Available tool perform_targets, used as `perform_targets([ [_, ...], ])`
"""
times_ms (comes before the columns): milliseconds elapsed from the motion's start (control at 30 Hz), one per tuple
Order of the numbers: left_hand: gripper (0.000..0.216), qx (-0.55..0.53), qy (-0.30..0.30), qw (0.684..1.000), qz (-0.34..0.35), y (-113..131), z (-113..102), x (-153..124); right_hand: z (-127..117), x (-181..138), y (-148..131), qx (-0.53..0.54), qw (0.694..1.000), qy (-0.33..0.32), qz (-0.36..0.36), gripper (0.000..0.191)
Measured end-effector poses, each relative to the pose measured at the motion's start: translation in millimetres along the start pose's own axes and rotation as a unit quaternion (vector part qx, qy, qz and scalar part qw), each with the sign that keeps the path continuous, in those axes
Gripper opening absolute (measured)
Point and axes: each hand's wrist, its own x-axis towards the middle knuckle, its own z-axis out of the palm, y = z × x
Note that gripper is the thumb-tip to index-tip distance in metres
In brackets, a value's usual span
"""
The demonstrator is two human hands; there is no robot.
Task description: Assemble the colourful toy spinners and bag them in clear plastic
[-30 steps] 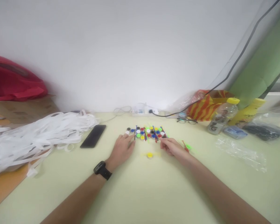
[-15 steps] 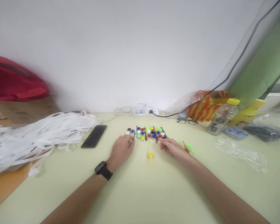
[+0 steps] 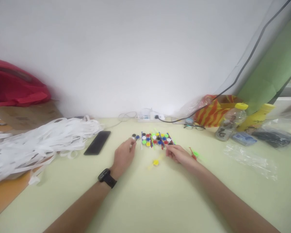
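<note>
My left hand (image 3: 124, 153), a black watch on its wrist, is closed, fingertips together by a blue disc (image 3: 137, 137). A thin dark bit shows at the fingertips; I cannot make out what it is. On the right, my right hand (image 3: 178, 153) is pinched close to the lower end of a blue stick (image 3: 161, 139); anything inside the pinch is hidden. Small coloured discs (image 3: 155, 141) lie in rows between the hands, with thin sticks among them. Nearer me is a yellow disc (image 3: 156, 162) with a blurred, pale yellow strip across it.
To the left lie a black phone (image 3: 97, 142) and a heap of white ribbon (image 3: 46, 139). A red and green piece (image 3: 194, 153) sits beyond my right wrist. Further right are a bottle (image 3: 231, 123), clear plastic wrap (image 3: 251, 161) and glasses (image 3: 194, 126). A power strip (image 3: 147, 117) lies by the wall.
My left hand has shifted slightly left, and the thin dark bit at its fingertips moved along. The strip on the yellow disc has turned from upright to slanted. My right hand stays put.
</note>
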Motion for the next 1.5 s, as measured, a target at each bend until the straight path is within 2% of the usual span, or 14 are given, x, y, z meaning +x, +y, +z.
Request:
perform_targets([
  [200, 0.023, 0.093, 0.074, 0.992, -0.031, -13, -11, 8, 1, 0, 1, -0.004, 1.000, 0.004, -0.009, 0.049],
  [300, 0.020, 0.110, 0.075, 0.990, -0.045, -20, -14, 11, 1, 1, 2, -0.003, 1.000, 0.004, -0.006, 0.048],
  [467, 0.021, 0.063, 0.037, 0.997, -0.030, -20, -12, 10, 0, 1, 1, -0.001, 1.000, -0.004, -0.009, 0.050],
  [700, 0.024, -0.039, -0.014, 0.998, 0.049, -14, -4, 6, -1, 1, 0, -0.003, 1.000, -0.002, -0.006, 0.050],
  [767, 0.025, -0.058, -0.005, 0.997, 0.052, -16, -1, 8, -1, 1, 1, -0.001, 1.000, -0.002, -0.006, 0.050],
  [1033, 0.024, -0.114, 0.079, 0.990, -0.017, -34, 1, 20, 0, -2, -1, -0.010, 1.000, 0.000, -0.012, 0.050],
  [1300, 0.029, -0.062, 0.069, 0.995, -0.023, -40, 1, 20, 0, -1, -1, -0.011, 1.000, -0.003, -0.007, 0.049],
  [1500, 0.029, -0.074, 0.069, 0.995, -0.023, -43, 2, 22, 0, 1, 0, -0.015, 1.000, -0.001, -0.002, 0.049],
])
